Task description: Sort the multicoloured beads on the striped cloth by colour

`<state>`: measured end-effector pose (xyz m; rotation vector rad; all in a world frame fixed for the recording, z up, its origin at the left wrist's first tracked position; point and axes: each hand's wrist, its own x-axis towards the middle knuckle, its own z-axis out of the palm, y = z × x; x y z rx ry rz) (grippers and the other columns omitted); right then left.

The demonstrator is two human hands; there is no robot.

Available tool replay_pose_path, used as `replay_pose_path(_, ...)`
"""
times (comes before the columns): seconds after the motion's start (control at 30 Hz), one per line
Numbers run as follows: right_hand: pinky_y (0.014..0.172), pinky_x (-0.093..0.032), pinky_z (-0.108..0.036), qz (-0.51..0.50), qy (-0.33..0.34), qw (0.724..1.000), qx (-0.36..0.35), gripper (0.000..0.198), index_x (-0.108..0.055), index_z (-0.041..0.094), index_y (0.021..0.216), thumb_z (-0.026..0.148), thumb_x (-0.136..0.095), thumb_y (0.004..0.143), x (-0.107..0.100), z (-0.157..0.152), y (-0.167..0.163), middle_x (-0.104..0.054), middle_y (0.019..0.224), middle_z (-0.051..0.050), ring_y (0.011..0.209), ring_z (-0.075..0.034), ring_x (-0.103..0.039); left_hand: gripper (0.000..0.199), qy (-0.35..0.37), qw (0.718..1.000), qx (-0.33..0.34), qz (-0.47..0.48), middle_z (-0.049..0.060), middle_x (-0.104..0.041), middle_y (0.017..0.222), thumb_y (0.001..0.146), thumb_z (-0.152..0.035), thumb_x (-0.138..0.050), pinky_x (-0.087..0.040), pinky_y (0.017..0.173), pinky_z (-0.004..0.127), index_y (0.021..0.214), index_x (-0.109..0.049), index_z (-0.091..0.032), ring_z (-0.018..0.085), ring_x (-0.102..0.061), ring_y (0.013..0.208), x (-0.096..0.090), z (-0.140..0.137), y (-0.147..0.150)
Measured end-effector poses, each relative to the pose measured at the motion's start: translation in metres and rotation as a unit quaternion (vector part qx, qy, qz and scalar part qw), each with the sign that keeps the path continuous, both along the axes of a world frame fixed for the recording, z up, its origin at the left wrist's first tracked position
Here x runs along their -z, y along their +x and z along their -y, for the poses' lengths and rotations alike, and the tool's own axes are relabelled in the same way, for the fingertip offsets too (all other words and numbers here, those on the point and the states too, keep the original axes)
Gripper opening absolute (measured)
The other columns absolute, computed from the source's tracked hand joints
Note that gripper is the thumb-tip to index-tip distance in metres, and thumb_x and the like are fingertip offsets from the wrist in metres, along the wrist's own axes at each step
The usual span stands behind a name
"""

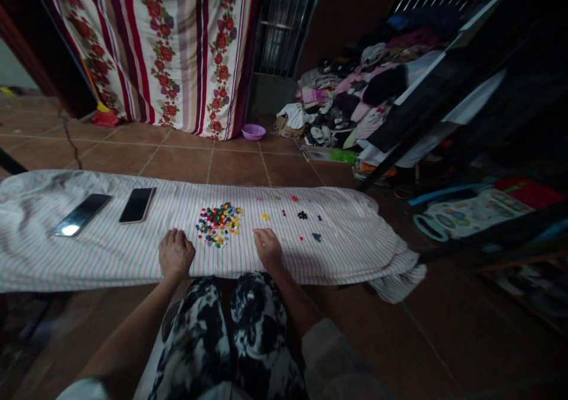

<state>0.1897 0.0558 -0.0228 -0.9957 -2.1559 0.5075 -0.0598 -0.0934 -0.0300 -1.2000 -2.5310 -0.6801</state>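
A pile of small beads (219, 223) in mixed colours lies on the striped cloth (133, 252). My left hand (176, 253) rests on the cloth just left of the pile, its fingers curled under and no object showing in it. On the pile's right, my right hand (268, 250) has thumb and fingers drawn together; anything between them is too small to make out. Beyond and to the right of it lie small separate groups: yellow beads (265, 216), black beads (302, 215), grey beads (316, 237), orange-red beads (294, 199) and purple beads (319, 218).
Two phones, a glossy one (82, 215) and a dark one (137, 205), lie on the cloth at left. A flowered curtain (186, 51), a purple basin (253, 132) and a heap of clothes (350, 92) are beyond. The cloth hangs over the near edge.
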Motion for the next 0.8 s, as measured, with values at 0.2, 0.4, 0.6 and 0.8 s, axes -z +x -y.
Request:
replay_pose_path(0.2,0.093,-0.05,-0.03,0.063,-0.004,0.995,-0.071,0.031,-0.072,0.023,0.115,0.019,-0.048,0.095,-0.002,0.02,-0.034,-0.067,0.105,-0.007,0.1,-0.019,-0.063,0.029,0.018,1.0,-0.002,0.012,0.02,-0.065,0.118,0.086,-0.02,-0.044,-0.04,0.105,0.049,0.105,-0.064,-0.013,0.032,-0.055,0.121,0.001,0.0,0.001)
replay_pose_path(0.4,0.096,-0.05,-0.03,0.128,-0.021,0.989,-0.067,0.036,-0.071,0.025,0.117,0.012,-0.051,0.09,-0.003,0.031,-0.059,-0.068,0.111,-0.007,0.105,-0.019,-0.063,0.029,0.027,0.999,-0.005,0.024,0.019,-0.064,0.118,0.085,-0.02,-0.043,-0.039,0.106,0.048,0.105,-0.064,-0.013,0.032,-0.054,0.121,0.0,-0.001,0.002)
replay_pose_path(0.6,0.095,-0.051,-0.03,0.152,-0.022,0.986,-0.064,0.035,-0.071,0.025,0.116,0.012,-0.053,0.089,0.001,0.031,-0.07,-0.069,0.111,-0.008,0.106,-0.02,-0.064,0.031,0.028,0.999,-0.008,0.021,0.02,-0.064,0.121,0.086,-0.02,-0.043,-0.04,0.106,0.049,0.107,-0.064,-0.012,0.032,-0.054,0.123,-0.001,-0.001,0.003)
replay_pose_path(0.8,0.093,-0.05,-0.03,0.144,-0.022,0.988,-0.046,0.028,-0.071,0.024,0.108,0.013,-0.054,0.09,0.006,0.033,-0.072,-0.068,0.109,-0.007,0.104,-0.019,-0.064,0.032,0.041,0.998,-0.003,0.037,0.019,-0.064,0.122,0.084,-0.019,-0.045,-0.039,0.108,0.049,0.109,-0.064,-0.013,0.032,-0.053,0.125,0.002,-0.001,0.002)
